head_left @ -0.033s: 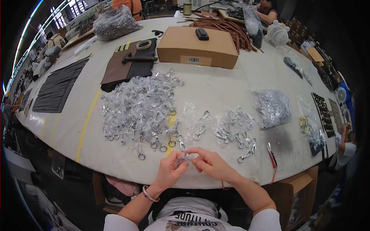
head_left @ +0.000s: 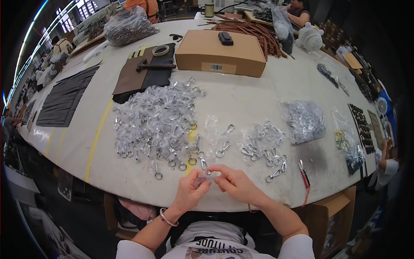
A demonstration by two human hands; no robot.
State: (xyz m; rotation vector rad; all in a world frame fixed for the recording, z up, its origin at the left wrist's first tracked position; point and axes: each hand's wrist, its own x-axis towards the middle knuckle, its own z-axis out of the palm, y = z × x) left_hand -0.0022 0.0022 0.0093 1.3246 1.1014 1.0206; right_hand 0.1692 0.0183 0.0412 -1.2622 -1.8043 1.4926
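Seemingly a barcode label (head_left: 216, 67) — beyond fingers (head_left: 225, 172)

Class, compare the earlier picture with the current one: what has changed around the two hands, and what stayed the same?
Very little: the clear plastic wrapper at the left hand and the fingertips of the right hand looks slightly shifted; its direction is too small to tell. Neither hand visibly let go. The heap of wrapped snap hooks, hammer, snips and cardboard box stayed put.
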